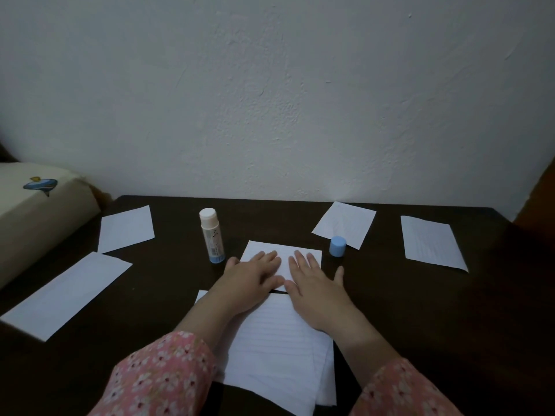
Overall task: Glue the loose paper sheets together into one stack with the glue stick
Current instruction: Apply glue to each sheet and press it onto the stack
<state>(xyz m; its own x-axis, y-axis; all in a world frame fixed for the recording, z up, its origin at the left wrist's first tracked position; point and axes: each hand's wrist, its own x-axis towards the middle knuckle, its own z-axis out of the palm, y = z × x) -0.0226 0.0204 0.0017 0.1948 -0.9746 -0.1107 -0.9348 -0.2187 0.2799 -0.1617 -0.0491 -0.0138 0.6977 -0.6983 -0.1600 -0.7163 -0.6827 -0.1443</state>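
A small white sheet lies at the middle of the dark table. My left hand and my right hand both press flat on it, fingers straight and side by side. Nearer to me, under my forearms, is a lined stack of sheets. The glue stick stands upright to the left of the hands, uncapped, white top up. Its blue cap stands to the right of the pressed sheet.
Loose white sheets lie around: one at far left, a long one at near left, one at back right, one at far right. A cream cushion adjoins the table's left edge. A white wall rises behind.
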